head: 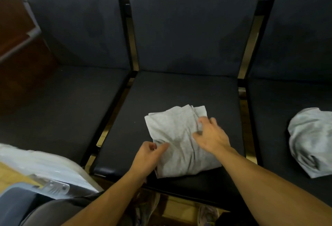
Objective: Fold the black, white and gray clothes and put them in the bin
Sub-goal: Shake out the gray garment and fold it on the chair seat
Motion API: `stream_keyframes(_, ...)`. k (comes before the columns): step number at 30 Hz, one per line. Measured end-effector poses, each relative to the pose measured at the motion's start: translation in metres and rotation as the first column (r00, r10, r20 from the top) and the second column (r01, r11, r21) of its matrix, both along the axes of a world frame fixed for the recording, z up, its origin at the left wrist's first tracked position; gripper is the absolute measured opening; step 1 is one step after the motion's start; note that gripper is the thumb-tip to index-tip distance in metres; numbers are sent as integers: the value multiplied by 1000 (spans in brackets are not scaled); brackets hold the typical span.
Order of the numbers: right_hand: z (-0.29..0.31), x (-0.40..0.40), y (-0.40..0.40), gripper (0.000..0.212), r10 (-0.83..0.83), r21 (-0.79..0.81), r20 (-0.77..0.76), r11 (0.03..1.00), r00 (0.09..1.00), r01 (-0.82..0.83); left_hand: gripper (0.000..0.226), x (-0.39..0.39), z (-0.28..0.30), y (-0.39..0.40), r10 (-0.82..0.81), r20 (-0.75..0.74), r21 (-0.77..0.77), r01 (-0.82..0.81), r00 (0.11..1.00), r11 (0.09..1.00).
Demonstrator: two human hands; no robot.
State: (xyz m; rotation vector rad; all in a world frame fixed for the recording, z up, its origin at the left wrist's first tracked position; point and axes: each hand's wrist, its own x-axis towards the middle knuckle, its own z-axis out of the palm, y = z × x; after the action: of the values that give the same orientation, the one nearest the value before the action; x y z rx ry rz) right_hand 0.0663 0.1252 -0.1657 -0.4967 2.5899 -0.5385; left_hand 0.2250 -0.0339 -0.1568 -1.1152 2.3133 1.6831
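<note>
Soft matt grey cloth garment [177, 135] on smooth, faintly glossy leatherette seat [179, 89]

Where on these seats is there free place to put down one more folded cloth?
The left seat is bare. The middle seat is free behind the gray garment and on a strip to its left. Its front right is crowded by the left hand and right hand. The right seat holds a crumpled gray cloth; only its back is free.

Dark padded bench seats [161, 91], folded gray garment [176, 135] on the middle, crumpled gray garment [312, 141] on the right.
</note>
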Motion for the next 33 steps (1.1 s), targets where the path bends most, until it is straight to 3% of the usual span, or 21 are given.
stream_keyframes(4,-9,-11,-5,58,-80,-5,-14,997,997,79,43,-10,-13,-4,4,90,-124,8,996,992)
stream_keyframes(10,-10,-22,-16,10,-162,-166,-91,975,983,145,12,-9,-22,-1,-46,-38,-267,34,998,963)
stream_keyframes(12,-11,-23,-15,14,-154,-172,-89,976,984,137,10,-9,-23,1,-41,-80,-270,18,996,963)
stream_keyframes(15,-15,-25,-14,10,-150,-125,-18,981,989,146,38,-8,-22,-1,-64,-144,-252,26,988,967)
stream_keyframes(17,-16,-24,-14,31,-154,-87,-7,984,988,152,58,-7,-21,-3,-129,-136,-276,87,982,957)
stream_keyframes(22,-20,-20,-16,56,-175,-58,-68,983,982,171,55,-5,-29,-8,-193,-104,-245,163,976,956)
stream_keyframes(27,-20,-22,-15,35,-144,-69,-122,988,982,136,83,-11,-19,-14,-218,-94,-143,203,971,969)
stream_keyframes(33,-9,-33,-11,15,-247,-276,-121,939,961,207,92,-27,-9,-35,-239,-90,-120,227,967,966)
